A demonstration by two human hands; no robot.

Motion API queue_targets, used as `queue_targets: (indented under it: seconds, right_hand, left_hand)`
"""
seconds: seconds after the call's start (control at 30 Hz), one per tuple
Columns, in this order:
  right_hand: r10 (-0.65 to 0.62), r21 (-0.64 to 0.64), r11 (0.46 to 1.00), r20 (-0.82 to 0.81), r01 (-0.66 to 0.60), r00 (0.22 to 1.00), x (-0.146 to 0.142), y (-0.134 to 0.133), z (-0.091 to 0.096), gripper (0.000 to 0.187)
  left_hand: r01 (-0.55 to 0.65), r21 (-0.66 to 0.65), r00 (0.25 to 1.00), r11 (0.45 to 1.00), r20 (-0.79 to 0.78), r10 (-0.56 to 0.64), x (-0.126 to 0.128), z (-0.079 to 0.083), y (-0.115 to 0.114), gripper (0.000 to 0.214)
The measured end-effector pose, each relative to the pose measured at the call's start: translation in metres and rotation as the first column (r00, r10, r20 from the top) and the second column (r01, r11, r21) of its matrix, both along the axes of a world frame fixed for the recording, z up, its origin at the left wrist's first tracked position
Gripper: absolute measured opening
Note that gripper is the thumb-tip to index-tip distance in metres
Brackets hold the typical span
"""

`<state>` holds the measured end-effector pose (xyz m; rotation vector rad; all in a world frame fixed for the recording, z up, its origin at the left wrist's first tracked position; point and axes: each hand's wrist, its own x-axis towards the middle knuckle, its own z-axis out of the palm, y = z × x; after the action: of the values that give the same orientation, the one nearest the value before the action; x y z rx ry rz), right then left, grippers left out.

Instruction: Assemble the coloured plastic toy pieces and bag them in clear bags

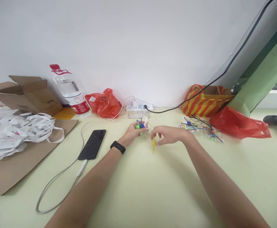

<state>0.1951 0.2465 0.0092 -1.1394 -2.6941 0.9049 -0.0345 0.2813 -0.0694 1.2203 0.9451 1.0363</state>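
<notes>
My left hand (131,134), with a black band on its wrist, is closed around a bunch of small coloured plastic pieces (141,125) in blue, green and red, partly in clear wrapping. Just to the right, my right hand (165,134) pinches a small yellow plastic piece (154,145) with a thin stem pointing down. The two hands are close but apart, above the pale table (138,190). More coloured pieces in clear bags (188,124) lie beyond my right forearm. What exactly the pieces are is too small to tell.
A phone (92,144) on a charging cable lies left of my left arm. Behind stand a large water bottle (73,91), a red plastic bag (105,103), a power strip (138,107) and a striped bag (204,101). White straps (17,133) pile up on cardboard at left.
</notes>
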Motion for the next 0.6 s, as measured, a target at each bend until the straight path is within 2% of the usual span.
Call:
queue_targets:
  seconds: [0.03, 0.1, 0.2, 0.3, 0.37, 0.43, 0.5, 0.6]
  right_hand:
    - [0.054, -0.068, 0.996, 0.059, -0.050, 0.997, -0.004, -0.001, -0.006, 0.034]
    - [0.078, -0.117, 0.991, 0.126, -0.063, 0.989, -0.014, -0.001, -0.016, 0.030]
    - [0.045, -0.069, 0.997, 0.123, -0.036, 0.991, -0.022, 0.001, -0.023, 0.019]
    - [0.022, -0.045, 0.999, 0.074, -0.019, 0.997, -0.016, 0.001, -0.015, 0.012]
    - [0.003, -0.059, 0.998, -0.030, -0.005, 1.000, -0.008, -0.001, -0.002, 0.009]
    - [-0.027, -0.088, 0.996, -0.206, 0.009, 0.978, 0.000, -0.004, 0.014, 0.009]
    - [-0.090, -0.120, 0.992, -0.373, 0.049, 0.923, 0.006, -0.008, 0.029, 0.013]
    - [-0.161, -0.102, 0.987, -0.549, 0.125, 0.820, 0.009, -0.014, 0.043, 0.014]
  left_hand:
    - [0.004, 0.007, 1.000, 1.000, -0.017, -0.004, 0.000, -0.001, 0.000, 0.057]
    - [0.014, 0.025, 0.999, 1.000, -0.029, -0.014, 0.000, -0.001, 0.000, 0.054]
    - [0.057, 0.048, 0.998, 0.997, -0.042, -0.055, 0.000, -0.001, -0.002, 0.052]
    - [0.076, 0.075, 0.995, 0.994, -0.067, -0.071, 0.000, 0.000, -0.004, 0.053]
    - [0.069, 0.103, 0.994, 0.992, -0.093, -0.059, 0.001, 0.002, -0.006, 0.055]
    - [0.076, 0.143, 0.992, 0.987, -0.116, -0.059, 0.004, 0.003, -0.009, 0.054]
    - [0.100, 0.184, 0.989, 0.978, -0.127, -0.077, 0.008, 0.004, -0.012, 0.050]
    - [0.139, 0.230, 0.983, 0.963, -0.147, -0.107, 0.012, 0.006, -0.016, 0.045]
